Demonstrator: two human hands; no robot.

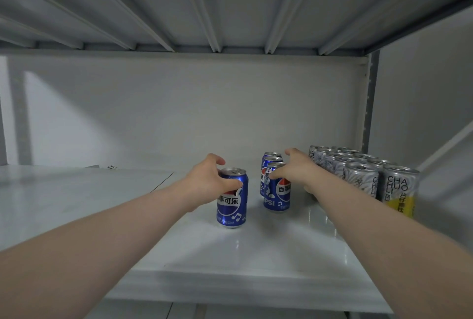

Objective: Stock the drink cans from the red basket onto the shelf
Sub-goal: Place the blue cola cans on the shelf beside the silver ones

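A blue Pepsi can [232,203] stands upright on the white shelf [230,262], and my left hand [207,180] grips its upper part from the left. To its right, three more blue Pepsi cans stand in a row front to back. My right hand [294,168] holds the front can of that row [277,190], thumb on its left side and fingers behind it. The red basket is out of view.
Several silver cans [363,180] marked CHA HUO LI stand in two rows at the right end of the shelf, close to my right forearm. The shelf's back wall [192,113] and the ribbed underside of the upper shelf [204,6] enclose the space. A grey upright post [369,103] stands at the right.
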